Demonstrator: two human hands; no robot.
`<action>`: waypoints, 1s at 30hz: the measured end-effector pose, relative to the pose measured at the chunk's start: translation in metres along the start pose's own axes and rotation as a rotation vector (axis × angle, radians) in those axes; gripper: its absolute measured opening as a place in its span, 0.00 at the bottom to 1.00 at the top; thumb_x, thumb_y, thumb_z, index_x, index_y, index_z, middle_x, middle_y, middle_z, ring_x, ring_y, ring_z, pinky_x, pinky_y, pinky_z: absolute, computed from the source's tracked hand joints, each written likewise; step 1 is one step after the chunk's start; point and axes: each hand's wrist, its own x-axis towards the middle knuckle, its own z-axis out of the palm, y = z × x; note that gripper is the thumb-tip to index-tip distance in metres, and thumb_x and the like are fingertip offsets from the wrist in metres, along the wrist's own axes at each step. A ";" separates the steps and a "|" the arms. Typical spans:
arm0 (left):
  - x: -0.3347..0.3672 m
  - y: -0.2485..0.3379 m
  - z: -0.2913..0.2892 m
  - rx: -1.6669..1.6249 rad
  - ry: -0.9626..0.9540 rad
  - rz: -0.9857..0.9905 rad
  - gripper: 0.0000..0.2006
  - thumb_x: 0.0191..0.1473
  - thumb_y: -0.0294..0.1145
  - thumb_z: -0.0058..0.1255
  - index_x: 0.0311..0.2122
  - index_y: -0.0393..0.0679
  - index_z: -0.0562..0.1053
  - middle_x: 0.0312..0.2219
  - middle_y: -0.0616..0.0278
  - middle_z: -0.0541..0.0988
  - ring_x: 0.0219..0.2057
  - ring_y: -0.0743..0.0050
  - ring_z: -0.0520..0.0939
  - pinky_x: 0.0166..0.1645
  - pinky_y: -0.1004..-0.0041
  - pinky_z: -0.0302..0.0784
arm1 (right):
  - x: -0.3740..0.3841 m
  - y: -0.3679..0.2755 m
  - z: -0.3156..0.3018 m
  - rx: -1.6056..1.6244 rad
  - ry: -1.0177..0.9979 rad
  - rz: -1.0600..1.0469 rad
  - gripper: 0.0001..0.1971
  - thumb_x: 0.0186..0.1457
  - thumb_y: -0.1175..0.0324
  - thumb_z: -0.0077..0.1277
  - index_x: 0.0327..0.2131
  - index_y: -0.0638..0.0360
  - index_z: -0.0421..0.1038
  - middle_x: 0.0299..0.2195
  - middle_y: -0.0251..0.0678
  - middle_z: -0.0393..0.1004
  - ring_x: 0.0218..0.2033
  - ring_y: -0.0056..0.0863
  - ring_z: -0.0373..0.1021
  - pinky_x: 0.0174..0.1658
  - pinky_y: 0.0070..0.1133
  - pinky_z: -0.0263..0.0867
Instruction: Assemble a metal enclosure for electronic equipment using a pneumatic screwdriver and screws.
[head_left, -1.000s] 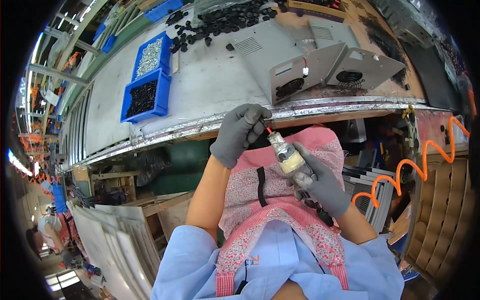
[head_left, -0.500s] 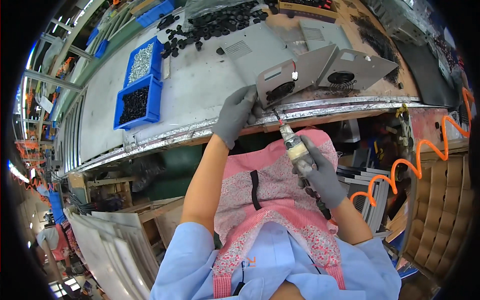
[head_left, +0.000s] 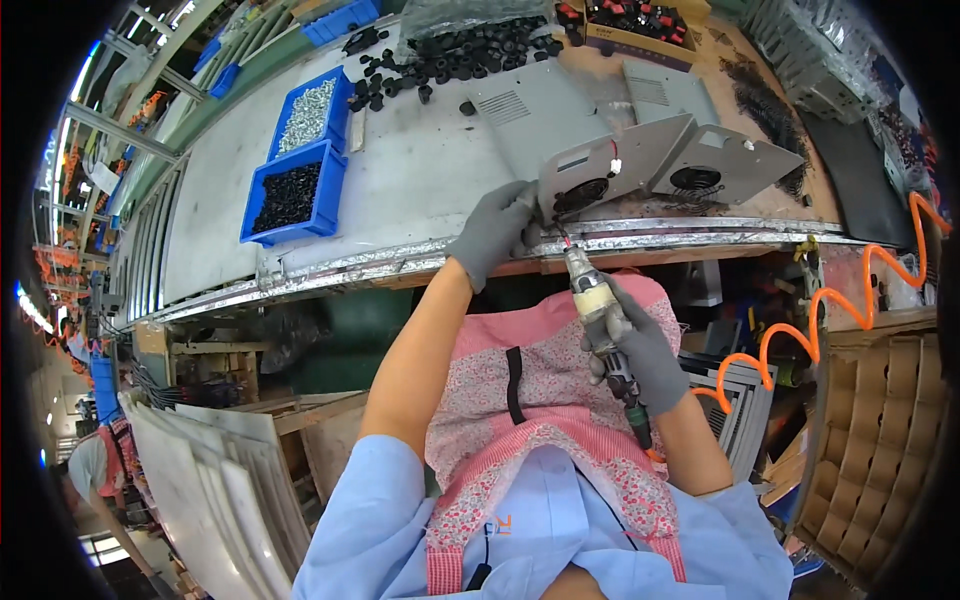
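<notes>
Left hand now at grey panel, grip unclear; right hand tight around driver

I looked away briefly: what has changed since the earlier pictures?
The left hand moved from the tip of the power driver forward to the left edge of the grey fan panel; whether it grips is unclear. The right hand brought the driver forward, tip near the panel's lower edge. Unchanged: its hold on the driver; the blue bins.

2 bins on the workbench, left of 2 fan housings
</notes>
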 end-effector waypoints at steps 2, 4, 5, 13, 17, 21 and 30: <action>0.001 -0.007 -0.012 -0.271 -0.048 -0.044 0.17 0.62 0.43 0.37 0.44 0.40 0.69 0.23 0.65 0.72 0.21 0.80 0.72 0.24 0.80 0.67 | -0.001 -0.001 0.000 -0.030 -0.002 0.009 0.35 0.56 0.57 0.50 0.63 0.49 0.46 0.30 0.39 0.70 0.21 0.23 0.69 0.22 0.22 0.70; -0.001 -0.012 -0.026 -0.808 -0.086 -0.113 0.19 0.61 0.43 0.38 0.46 0.36 0.67 0.29 0.61 0.73 0.26 0.77 0.74 0.28 0.79 0.72 | -0.007 -0.002 0.002 -0.060 0.041 0.001 0.33 0.57 0.60 0.49 0.63 0.49 0.47 0.30 0.38 0.70 0.23 0.22 0.69 0.22 0.21 0.69; -0.002 -0.015 -0.028 -0.954 -0.069 -0.087 0.21 0.61 0.44 0.40 0.48 0.34 0.63 0.34 0.55 0.72 0.33 0.68 0.74 0.34 0.75 0.74 | -0.011 -0.002 0.004 -0.076 0.061 -0.003 0.32 0.57 0.61 0.49 0.63 0.48 0.48 0.30 0.38 0.70 0.25 0.22 0.69 0.23 0.21 0.69; -0.030 -0.030 -0.023 -1.164 -0.092 -0.072 0.16 0.62 0.32 0.35 0.48 0.30 0.63 0.42 0.47 0.72 0.47 0.57 0.76 0.45 0.70 0.80 | -0.023 0.004 0.013 -0.259 0.005 -0.087 0.30 0.57 0.67 0.45 0.63 0.51 0.48 0.33 0.37 0.68 0.28 0.21 0.68 0.24 0.20 0.70; -0.037 -0.034 -0.022 -1.107 -0.170 -0.115 0.17 0.61 0.32 0.38 0.52 0.34 0.63 0.39 0.55 0.75 0.39 0.68 0.79 0.32 0.80 0.79 | -0.026 -0.004 0.024 -0.327 -0.002 -0.109 0.30 0.56 0.71 0.43 0.63 0.51 0.49 0.32 0.36 0.68 0.28 0.19 0.67 0.25 0.18 0.69; -0.034 -0.049 -0.020 -1.133 -0.228 -0.097 0.16 0.60 0.33 0.41 0.51 0.37 0.65 0.36 0.59 0.77 0.29 0.78 0.77 0.21 0.87 0.68 | -0.026 -0.007 0.029 -0.314 -0.040 -0.108 0.34 0.54 0.65 0.46 0.63 0.53 0.47 0.28 0.30 0.67 0.22 0.14 0.62 0.24 0.15 0.62; -0.048 -0.017 -0.003 -1.180 -0.139 -0.165 0.14 0.60 0.32 0.43 0.50 0.40 0.64 0.34 0.59 0.73 0.20 0.82 0.70 0.15 0.88 0.57 | -0.027 -0.010 0.031 -0.314 -0.065 -0.097 0.33 0.54 0.64 0.46 0.63 0.54 0.47 0.29 0.30 0.67 0.20 0.14 0.62 0.23 0.14 0.63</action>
